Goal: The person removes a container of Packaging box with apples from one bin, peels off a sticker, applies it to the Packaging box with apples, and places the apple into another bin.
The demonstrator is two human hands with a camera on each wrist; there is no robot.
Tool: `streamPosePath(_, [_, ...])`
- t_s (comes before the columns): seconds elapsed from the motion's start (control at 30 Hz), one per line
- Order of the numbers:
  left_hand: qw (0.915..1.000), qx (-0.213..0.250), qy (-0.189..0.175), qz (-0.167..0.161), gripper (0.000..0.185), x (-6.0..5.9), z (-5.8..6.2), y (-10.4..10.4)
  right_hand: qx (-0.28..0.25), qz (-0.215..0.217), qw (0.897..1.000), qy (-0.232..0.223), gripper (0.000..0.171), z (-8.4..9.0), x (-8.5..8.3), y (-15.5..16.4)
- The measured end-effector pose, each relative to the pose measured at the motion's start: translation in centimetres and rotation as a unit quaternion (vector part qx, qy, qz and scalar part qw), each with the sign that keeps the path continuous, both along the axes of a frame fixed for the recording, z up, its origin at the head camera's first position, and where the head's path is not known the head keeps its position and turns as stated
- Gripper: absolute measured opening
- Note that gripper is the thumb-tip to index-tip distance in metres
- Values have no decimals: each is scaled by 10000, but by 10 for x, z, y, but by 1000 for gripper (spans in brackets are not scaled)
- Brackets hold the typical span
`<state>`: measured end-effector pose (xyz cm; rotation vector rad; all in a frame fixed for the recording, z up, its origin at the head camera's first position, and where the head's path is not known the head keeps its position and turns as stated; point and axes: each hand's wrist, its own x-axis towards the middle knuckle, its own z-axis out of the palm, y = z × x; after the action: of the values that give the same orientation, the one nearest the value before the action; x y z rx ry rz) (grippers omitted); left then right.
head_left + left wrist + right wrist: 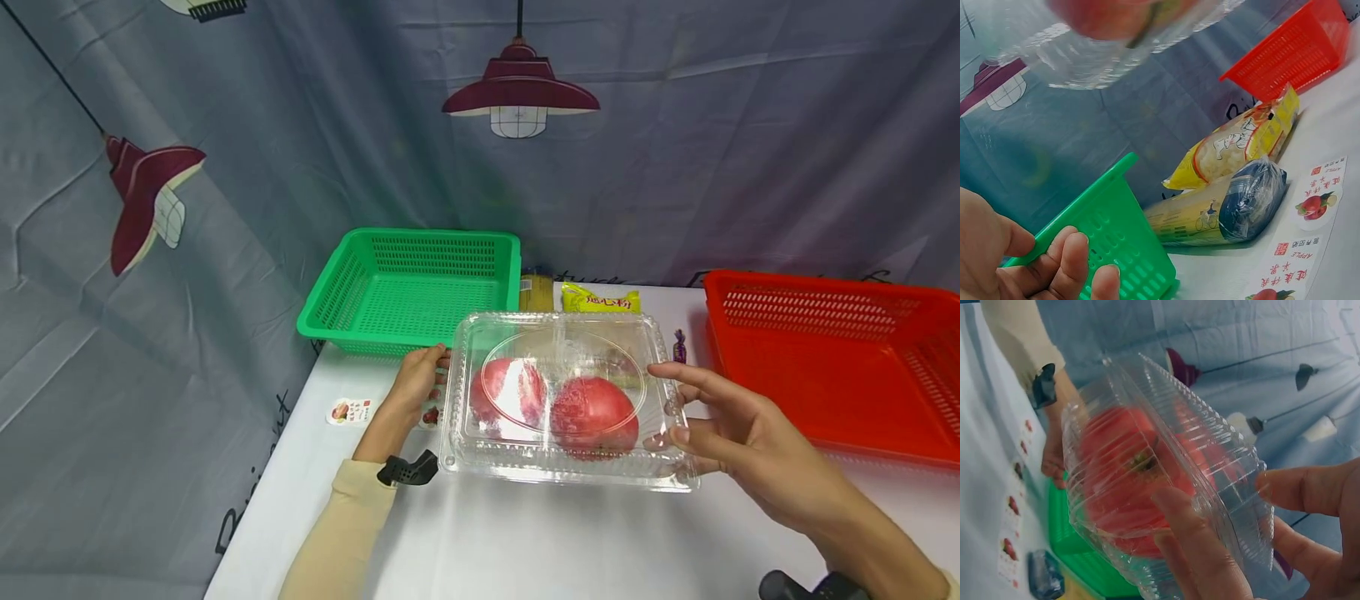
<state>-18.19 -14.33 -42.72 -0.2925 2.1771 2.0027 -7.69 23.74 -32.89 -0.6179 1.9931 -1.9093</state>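
Observation:
In the head view, my right hand [738, 433] grips the right end of a clear plastic clamshell box [555, 333], raised and tilted above the table. Inside lie two red apples [594, 417]; the right wrist view shows one apple [1122, 462] stem-side, with my fingers [1197, 544] and thumb on the box walls. My left hand [416, 383] is at the box's left side, just in front of the green basket [341, 336]. Seen from the left wrist, its fingers [1066, 256] are loosely bent near the basket rim, holding nothing visible. Apple stickers [350, 411] lie beneath that hand.
A red basket [795, 375] stands at the right. Behind the box are a yellow snack bag [600, 300], a plastic-wrapped yellow and blue packet [1210, 215] and a small purple-wrapped candy [679, 346]. A grey curtain [645, 183] printed with lamps hangs behind the white table [480, 542].

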Motion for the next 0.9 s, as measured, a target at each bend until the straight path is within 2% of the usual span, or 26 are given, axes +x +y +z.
streamPosePath(0.23, [9999, -138, -35, -91, 39, -1, 1, 1, -258, 234, 9994, -1, 61, -17, 9, 12])
streamPosePath(0.33, [9997, -180, -49, -134, 39, -1, 1, 0, -224, 112, 9997, -82, 60, -27, 14, 15])
streamPosePath(0.53, [9997, -133, -71, -194, 40, 1, 3, -2, 96, -350, 9976, -583, 60, -51, 24, 22])
streamPosePath(0.73, [9996, -209, -13, -196, 44, 0, 1, -3, -237, -255, 9967, -735, 61, -72, 29, 29])
streamPosePath(0.9, [9995, -196, 37, -225, 44, -1, 0, -3, 63, -444, 9941, -990, 59, -85, 33, 30])
